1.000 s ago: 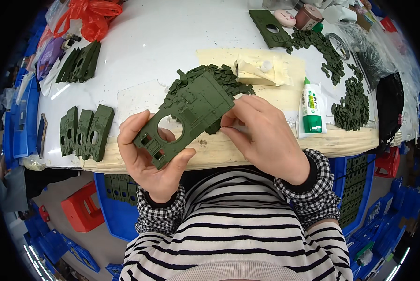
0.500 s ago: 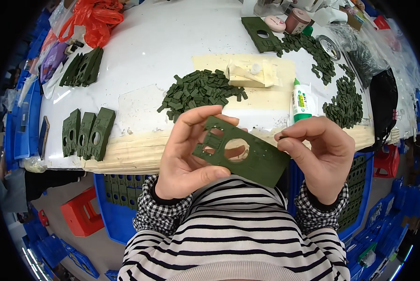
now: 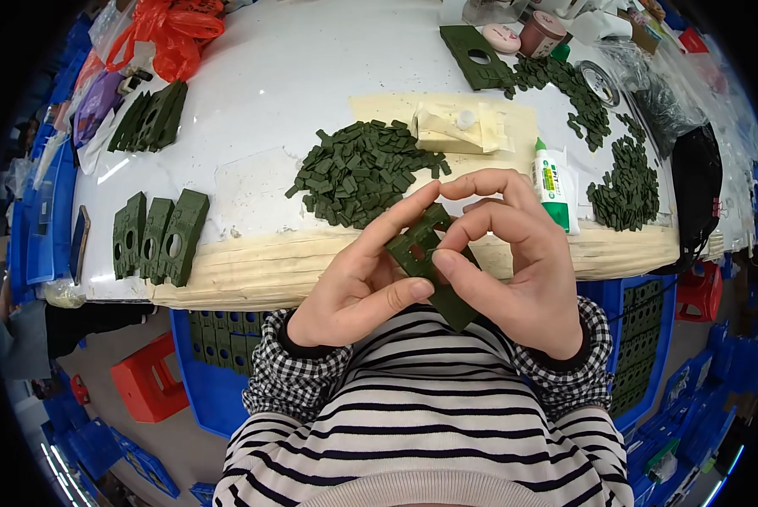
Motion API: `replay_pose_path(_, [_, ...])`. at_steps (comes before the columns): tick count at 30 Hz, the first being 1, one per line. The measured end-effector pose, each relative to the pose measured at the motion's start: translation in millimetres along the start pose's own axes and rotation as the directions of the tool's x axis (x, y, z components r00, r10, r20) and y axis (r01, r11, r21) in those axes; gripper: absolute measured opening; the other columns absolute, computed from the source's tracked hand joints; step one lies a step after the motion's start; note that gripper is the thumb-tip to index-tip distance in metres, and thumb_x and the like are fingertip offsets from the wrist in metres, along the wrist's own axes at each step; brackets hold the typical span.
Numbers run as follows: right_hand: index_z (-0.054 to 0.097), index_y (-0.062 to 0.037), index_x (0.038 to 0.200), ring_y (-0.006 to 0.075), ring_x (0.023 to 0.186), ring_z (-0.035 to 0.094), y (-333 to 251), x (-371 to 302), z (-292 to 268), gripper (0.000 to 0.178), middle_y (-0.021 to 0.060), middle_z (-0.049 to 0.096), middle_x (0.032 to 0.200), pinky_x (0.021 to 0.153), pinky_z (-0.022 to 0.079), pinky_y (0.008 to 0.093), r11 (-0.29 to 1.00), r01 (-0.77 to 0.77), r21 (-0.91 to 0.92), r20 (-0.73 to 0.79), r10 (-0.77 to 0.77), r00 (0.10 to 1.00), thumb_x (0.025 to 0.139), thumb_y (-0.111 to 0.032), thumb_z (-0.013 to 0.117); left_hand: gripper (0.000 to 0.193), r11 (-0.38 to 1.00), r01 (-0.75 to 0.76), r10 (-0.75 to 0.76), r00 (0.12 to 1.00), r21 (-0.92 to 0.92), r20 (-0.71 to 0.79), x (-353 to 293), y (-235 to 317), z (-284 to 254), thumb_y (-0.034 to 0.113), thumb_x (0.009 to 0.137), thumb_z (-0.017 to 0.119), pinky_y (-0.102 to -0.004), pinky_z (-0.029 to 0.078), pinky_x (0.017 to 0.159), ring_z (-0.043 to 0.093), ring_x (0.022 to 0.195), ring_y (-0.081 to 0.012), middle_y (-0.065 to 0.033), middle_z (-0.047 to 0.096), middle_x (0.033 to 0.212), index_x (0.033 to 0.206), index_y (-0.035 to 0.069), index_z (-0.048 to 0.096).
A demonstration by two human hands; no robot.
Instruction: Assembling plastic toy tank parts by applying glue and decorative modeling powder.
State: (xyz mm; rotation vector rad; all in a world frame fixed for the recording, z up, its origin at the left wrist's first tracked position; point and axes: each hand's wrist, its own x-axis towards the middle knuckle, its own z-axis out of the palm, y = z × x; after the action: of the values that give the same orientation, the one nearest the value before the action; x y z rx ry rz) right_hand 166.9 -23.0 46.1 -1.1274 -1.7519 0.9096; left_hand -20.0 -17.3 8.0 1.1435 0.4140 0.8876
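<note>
A dark green plastic model hull plate (image 3: pixel 451 306) is tilted above the table's near edge, with cut-outs at its upper end. My left hand (image 3: pixel 345 296) grips it, thumb on the near edge and fingers along the far side. Over its face, my right hand (image 3: pixel 527 275) is closed in a pinch, thumb and fingertip against the plate near the cut-outs. The small dark piece in that pinch is mostly covered by the fingers, which also hide the plate's round hole. Just beyond lies a heap of small green rectangular parts (image 3: pixel 353 173).
A glue bottle (image 3: pixel 552 186) with a green cap lies right of my hands, near a tape-wrapped box (image 3: pixel 456 135). More small parts (image 3: pixel 624 186) are heaped at the right. Similar plates (image 3: pixel 181 237) stand at the left; another plate (image 3: pixel 472 55) lies far right. Blue trays (image 3: pixel 205 393) sit below the table.
The plate has turned steeper and its round hole is now covered. My right hand has moved left, bringing its pinched piece from beyond the plate's right end to the cut-out end.
</note>
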Motion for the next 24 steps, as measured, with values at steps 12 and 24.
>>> replay_pose_path(12, [0.062, -0.0030, 0.074, 0.0202, 0.108, 0.048, 2.8, 4.4, 2.8, 0.008, 0.0107, 0.051, 0.111, 0.096, 0.035, 0.0338, 0.999, -0.038, -0.027, 0.061, 0.040, 0.997, 0.073, -0.008, 0.069, 0.066, 0.992, 0.084, -0.083, 0.996, -0.095, 0.017, -1.2, 2.8, -1.2, -0.003, 0.090, 0.052, -0.0321, 0.036, 0.103, 0.037, 0.128, -0.0197, -0.0152, 0.032, 0.141, 0.144, -0.004, 0.015])
replay_pose_path(24, [0.062, -0.0022, 0.073, 0.0205, 0.106, 0.048, 4.3, 7.2, 0.1, 0.009, 0.0103, 0.052, 0.110, 0.096, 0.034, 0.0336, 0.999, -0.017, -0.043, 0.102, 0.021, 0.995, 0.074, -0.008, 0.069, 0.065, 0.996, 0.086, -0.086, 0.996, -0.020, 0.011, -3.0, 1.8, -2.7, -0.004, 0.089, 0.053, -0.0310, 0.037, 0.102, 0.037, 0.128, -0.0194, -0.0146, 0.029, 0.143, 0.144, -0.004, 0.018])
